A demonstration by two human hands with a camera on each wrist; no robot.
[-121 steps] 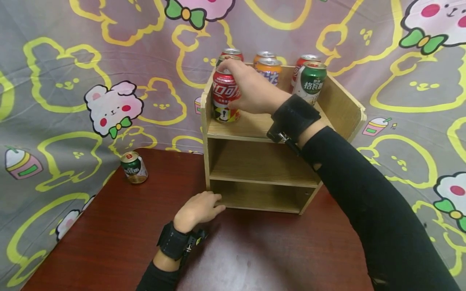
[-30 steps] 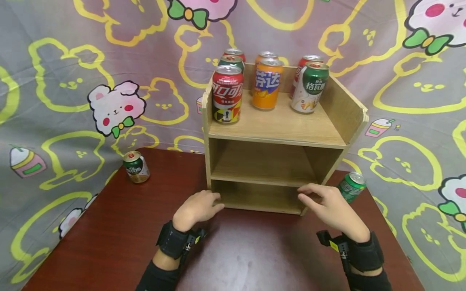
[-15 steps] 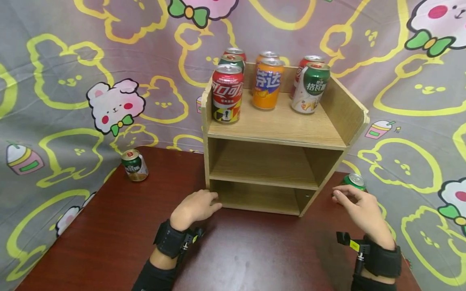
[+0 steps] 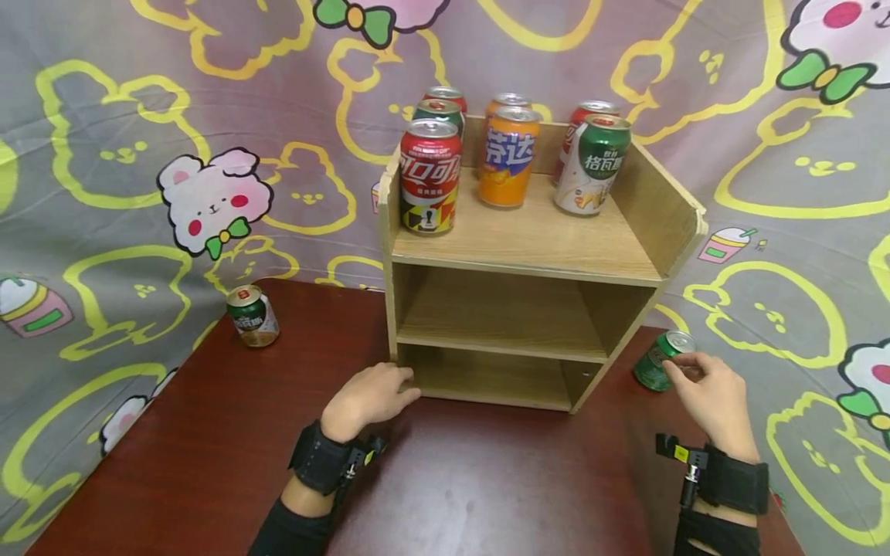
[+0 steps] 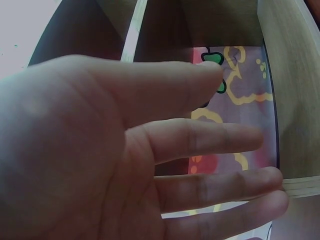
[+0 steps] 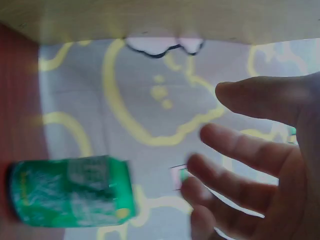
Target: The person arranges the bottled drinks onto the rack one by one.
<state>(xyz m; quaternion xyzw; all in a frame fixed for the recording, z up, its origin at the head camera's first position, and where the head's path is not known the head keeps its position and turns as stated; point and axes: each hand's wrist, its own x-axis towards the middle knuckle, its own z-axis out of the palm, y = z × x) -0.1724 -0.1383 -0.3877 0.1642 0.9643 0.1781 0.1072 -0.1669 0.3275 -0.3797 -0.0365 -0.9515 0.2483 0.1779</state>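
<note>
A green soda can [image 4: 652, 371] stands on the table to the right of the wooden shelf [image 4: 535, 256]. Close by it, my right hand [image 4: 715, 395] hovers with its fingers loosely bent. In the right wrist view a gap separates those fingers from the green can [image 6: 70, 192], and nothing lies between thumb and fingers. My left hand [image 4: 367, 398] is at the shelf's lower left front corner. Seen from the left wrist, its fingers are stretched out near the side panel and hold nothing; whether they touch the wood I cannot tell.
On the shelf's top stand a red cola can [image 4: 429, 185], an orange soda can [image 4: 507, 162], a green-and-white can [image 4: 591, 170] and several more behind. Another green-topped can [image 4: 253, 318] stands at the table's left back. A patterned cloth [image 4: 313, 100] hangs behind.
Four seconds ago my right hand held the red cola can on the top shelf. It has since left that can there and moved down and right to the green can. My left hand has barely moved.
</note>
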